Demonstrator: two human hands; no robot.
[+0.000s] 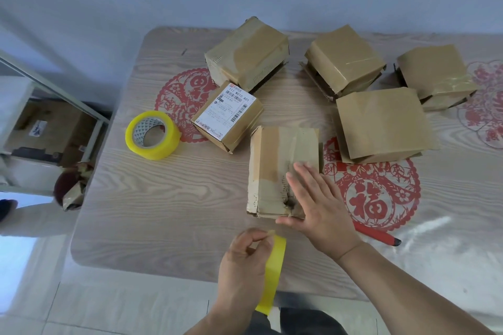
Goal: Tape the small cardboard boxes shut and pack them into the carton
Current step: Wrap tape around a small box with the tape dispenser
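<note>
Left-hand (246,258) grip on tape strip (272,272); right hand (317,204) flat on box (280,168)

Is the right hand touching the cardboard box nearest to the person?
Touching. The head view shows the right hand lying flat, fingers straight, on top of the nearest cardboard box.

You get soft even daylight, glare on table (424,228) right side, fisheye bending at edges, slight softness overall

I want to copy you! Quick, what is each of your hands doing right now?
Left hand: pinches the top end of a cut yellow tape strip.
Right hand: open, fingers flat, pressing on the nearest cardboard box.
</note>
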